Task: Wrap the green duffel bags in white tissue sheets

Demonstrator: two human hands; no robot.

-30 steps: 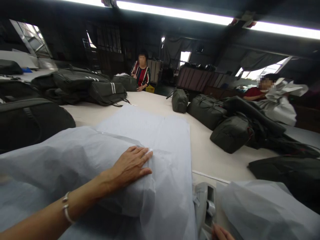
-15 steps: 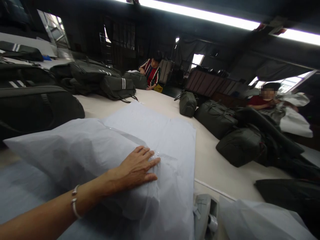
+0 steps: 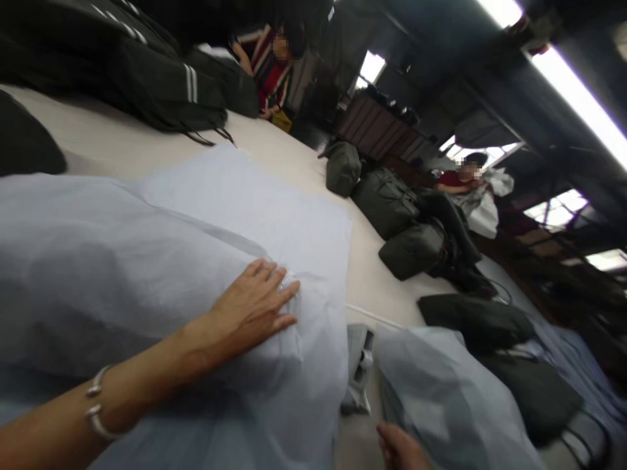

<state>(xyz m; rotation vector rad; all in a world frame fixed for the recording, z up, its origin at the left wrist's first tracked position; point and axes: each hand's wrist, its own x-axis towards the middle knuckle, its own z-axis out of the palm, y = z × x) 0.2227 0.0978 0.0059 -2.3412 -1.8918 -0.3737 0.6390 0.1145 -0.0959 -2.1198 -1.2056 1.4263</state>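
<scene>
My left hand (image 3: 259,300) lies flat with fingers spread on a bulky package wrapped in whitish translucent plastic (image 3: 122,254). A strip of clear shiny tape (image 3: 288,281) shows at its fingertips. At the bottom edge, my right hand (image 3: 404,449) is only partly in view and blurred; whether its fingers are open or closed is unclear. Just beyond it a grey tape dispenser (image 3: 360,365) stands on the table, apart from the hand. To that hand's right lies another dark item in translucent plastic (image 3: 445,385).
Dark green bags (image 3: 386,202) line the table's right side; more bags with white stripes (image 3: 161,85) lie at the left. Flat plastic sheeting (image 3: 255,196) covers part of the pale table (image 3: 289,153). One person (image 3: 274,72) stands at the far end, another person (image 3: 460,179) at the right.
The view has turned right and tilted. My right hand has come into view at the bottom, near the tape dispenser. My left hand stays on the wrapped package.
</scene>
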